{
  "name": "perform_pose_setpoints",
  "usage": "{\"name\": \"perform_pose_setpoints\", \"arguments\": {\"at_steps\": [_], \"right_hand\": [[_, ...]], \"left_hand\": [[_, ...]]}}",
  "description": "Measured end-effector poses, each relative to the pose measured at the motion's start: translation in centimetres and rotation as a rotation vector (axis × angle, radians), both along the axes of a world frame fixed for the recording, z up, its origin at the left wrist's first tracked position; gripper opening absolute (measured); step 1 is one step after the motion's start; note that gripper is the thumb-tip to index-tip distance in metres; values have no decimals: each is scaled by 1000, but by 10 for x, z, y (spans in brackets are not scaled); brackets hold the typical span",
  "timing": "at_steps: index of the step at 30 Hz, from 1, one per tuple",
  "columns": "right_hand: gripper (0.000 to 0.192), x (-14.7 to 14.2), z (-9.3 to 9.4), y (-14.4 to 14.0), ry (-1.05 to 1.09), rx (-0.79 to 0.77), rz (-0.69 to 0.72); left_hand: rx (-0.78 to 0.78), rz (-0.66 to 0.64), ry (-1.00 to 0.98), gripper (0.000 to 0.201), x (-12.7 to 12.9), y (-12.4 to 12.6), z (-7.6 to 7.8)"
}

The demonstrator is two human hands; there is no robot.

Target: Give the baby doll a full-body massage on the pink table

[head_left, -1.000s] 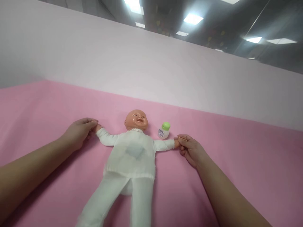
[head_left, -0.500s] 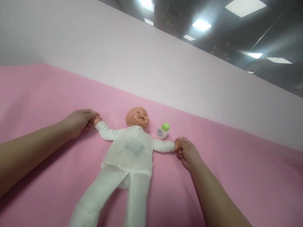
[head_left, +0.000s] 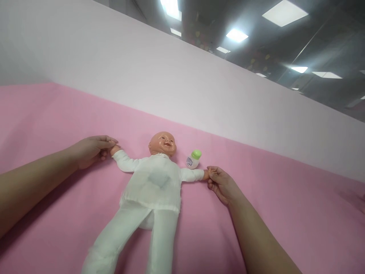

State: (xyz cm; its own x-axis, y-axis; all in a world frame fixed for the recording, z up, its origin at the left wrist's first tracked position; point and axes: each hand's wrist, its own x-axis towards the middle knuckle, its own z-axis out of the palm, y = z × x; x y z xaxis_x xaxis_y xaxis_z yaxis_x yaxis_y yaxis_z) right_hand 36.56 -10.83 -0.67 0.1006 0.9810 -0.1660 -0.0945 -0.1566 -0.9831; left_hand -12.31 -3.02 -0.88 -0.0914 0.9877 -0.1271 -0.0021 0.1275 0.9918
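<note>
Left hand: fingers closed round the doll's small hand at the end of its outstretched arm. The pinch point is covered by the person's own fingers, so how firmly it is held cannot be told.

Right hand: fingertips closed on the doll's other hand, thumb uppermost, palm turned in toward the body.

Doll: laid on its back on the pink sheet, between the two hands, arms spread wide to either side, head away from the camera, legs toward it. It is dressed in a white top and white trousers. A faint grey patch shows through the chest fabric; what it is cannot be made out.

Small white bottle with a green cap: set on the sheet just beside the doll's head and shoulder, near the right hand but apart from it. Label print too small to read.

Change over the last second: both grips are kept as they were. The doll's arms are held in the same spread. Its place in the picture has drifted slightly left and the wall line has tilted, which is read as head movement, not movement of the doll. The hold is judged steady, with nothing released.

Hidden or cut off: the doll's feet are lost below the frame. The legs are blurred. Both forearms are cut by the frame's edges.

Beyond: pale wall panel, ceiling lights above.
</note>
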Motion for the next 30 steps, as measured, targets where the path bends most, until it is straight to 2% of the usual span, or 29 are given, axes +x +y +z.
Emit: {"name": "perform_pose_setpoints", "arguments": {"at_steps": [3, 9, 12, 18, 22, 27, 30], "right_hand": [[41, -3, 0, 0, -33, 11, 0], [41, -7, -3, 2, -82, 16, -23], [41, -7, -6, 4, -92, 2, -20], [34, -4, -7, 5, -81, -9, -24], [43, -3, -3, 2, -45, -6, -14], [48, -1, 0, 0, -12, -2, 22], [45, -2, 1, -1, -42, 20, 63]], "left_hand": [[-47, -53, -34, 28, 1, -2, 3], [-59, -19, -28, 36, 8, -8, 12], [-74, -25, -21, 33, 10, -9, 14], [-76, -47, -43, 29, 4, -3, 5], [-87, -55, -71, 39, 0, 0, 0], [-103, -64, -83, 50, -1, -2, 1], [-85, -91, -75, 49, -1, -3, 3]]}}
